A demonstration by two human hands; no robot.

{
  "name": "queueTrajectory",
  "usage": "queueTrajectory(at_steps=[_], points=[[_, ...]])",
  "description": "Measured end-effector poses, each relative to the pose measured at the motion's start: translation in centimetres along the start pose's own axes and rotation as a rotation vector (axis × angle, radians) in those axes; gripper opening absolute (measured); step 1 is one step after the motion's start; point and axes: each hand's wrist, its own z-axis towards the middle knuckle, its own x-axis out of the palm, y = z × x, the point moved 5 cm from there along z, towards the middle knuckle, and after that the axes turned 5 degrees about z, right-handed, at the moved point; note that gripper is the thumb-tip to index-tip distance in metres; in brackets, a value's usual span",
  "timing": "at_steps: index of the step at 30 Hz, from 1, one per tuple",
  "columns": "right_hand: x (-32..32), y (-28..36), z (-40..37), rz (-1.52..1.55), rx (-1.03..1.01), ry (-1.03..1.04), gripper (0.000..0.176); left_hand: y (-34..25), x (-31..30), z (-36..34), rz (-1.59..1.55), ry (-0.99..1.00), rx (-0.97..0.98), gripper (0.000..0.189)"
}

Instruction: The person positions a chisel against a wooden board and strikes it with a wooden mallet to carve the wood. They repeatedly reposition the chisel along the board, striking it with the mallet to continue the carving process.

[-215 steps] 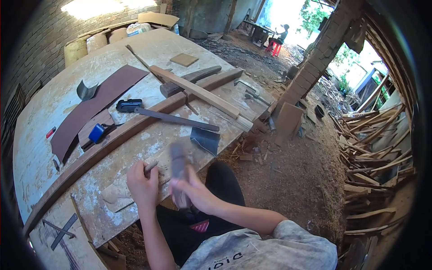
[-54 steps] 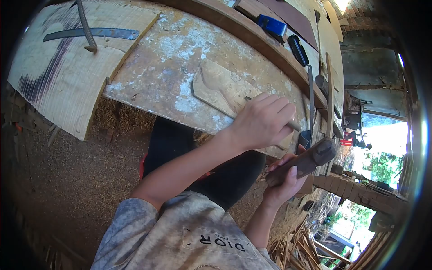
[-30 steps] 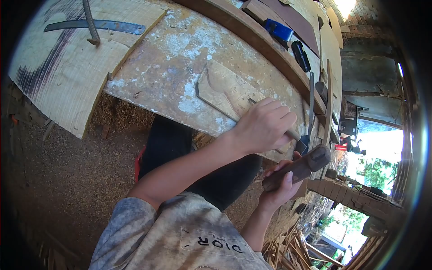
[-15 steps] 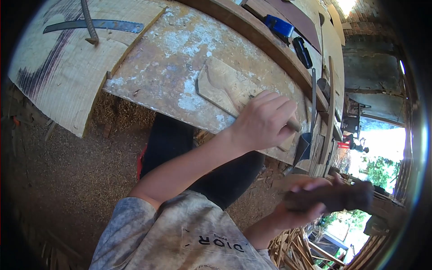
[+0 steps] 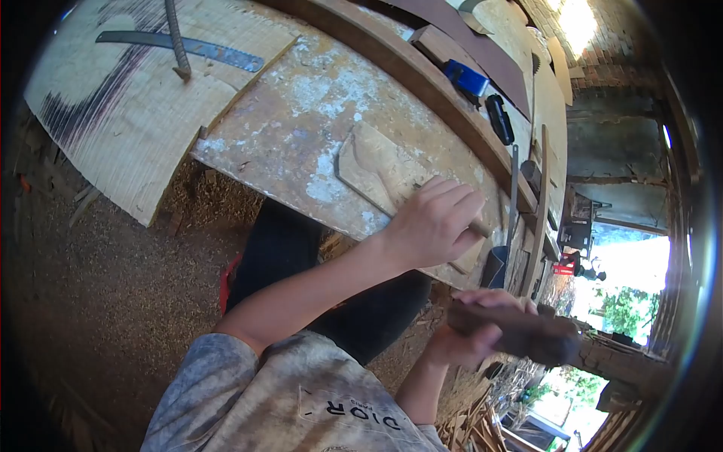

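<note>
My left hand [image 5: 435,224] is closed round a slim chisel [image 5: 480,227], its handle end sticking out past the fist. The fist rests over a pale wooden board [image 5: 370,160] with a curved carved outline, lying at the bench's near edge. Most of the chisel's blade and its contact with the board are hidden by the fingers. Off to the right and lower, my right hand [image 5: 461,343] grips a thick dark wooden mallet [image 5: 520,331], held in the air apart from the chisel.
The paint-stained bench [image 5: 279,120] carries a long wooden rail [image 5: 399,56]. Beyond it lie a blue tape measure [image 5: 465,77] and a black tool [image 5: 498,119]. A large plank [image 5: 128,128] on the left holds a saw blade [image 5: 218,53] and a metal rod [image 5: 178,41]. Shavings cover the floor [image 5: 113,301].
My right hand has moved left with the mallet, nearer to my left hand. My left hand keeps hold of the chisel over the board. The whole view has shifted slightly.
</note>
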Motion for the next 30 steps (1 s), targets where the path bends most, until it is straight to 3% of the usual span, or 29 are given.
queueTrajectory(at_steps=[1,3,5,6,11,13,14,16,19,21,22,24,26,29,30], points=[[-0.9,-1.5,-0.4,-0.201,0.091,0.092,0.072,-0.1,-0.1,0.0,0.006,-0.008,0.006,0.024],[-0.8,-1.7,-0.4,-0.283,0.196,0.153,0.069,0.0,-0.2,0.2,0.015,-0.014,0.013,0.025],[-0.2,-0.5,-0.9,-0.06,0.249,0.087,0.067,0.1,-0.1,-0.1,0.008,0.008,-0.002,0.025],[-0.6,-0.1,-0.9,0.05,0.078,0.032,0.064,0.1,-0.2,-0.1,0.019,0.006,0.008,0.025],[-1.1,-2.0,-0.5,-0.416,0.025,0.164,0.073,-0.1,0.2,0.0,0.049,0.032,0.022,0.023],[-0.4,-0.7,-1.1,-0.111,0.177,0.057,0.069,0.2,0.1,0.1,0.059,0.028,0.015,0.023],[-0.4,-0.1,-0.9,0.033,0.045,-0.018,0.066,0.2,0.1,0.1,0.057,0.031,0.007,0.022],[-0.7,-2.0,-1.5,-0.112,0.003,0.055,0.069,0.0,0.2,-0.3,0.051,0.049,-0.004,0.022],[0.1,-2.1,-2.2,-0.232,0.362,0.138,0.073,0.0,0.5,-0.1,0.045,0.057,0.011,0.02],[0.9,-0.3,-1.5,-0.051,0.369,0.089,0.072,0.2,0.4,-0.3,0.034,0.065,0.009,0.018],[0.6,-0.2,-1.2,0.077,0.181,-0.019,0.069,0.3,0.3,-0.7,0.047,0.073,-0.001,0.016],[0.0,-1.2,-2.1,-0.011,0.232,-0.039,0.068,0.2,0.7,-1.0,0.047,0.106,-0.003,0.014],[-0.2,-2.5,-2.3,-0.21,0.524,0.203,0.057,0.1,1.1,-0.4,0.054,0.114,0.023,0.012],[-0.4,-0.8,-2.0,0.008,0.38,0.066,0.059,0.5,0.7,-0.3,0.077,0.1,0.022,0.012],[-0.4,-0.2,-1.5,0.157,0.217,0.051,0.058,0.5,0.5,-0.3,0.071,0.099,0.018,0.012]])
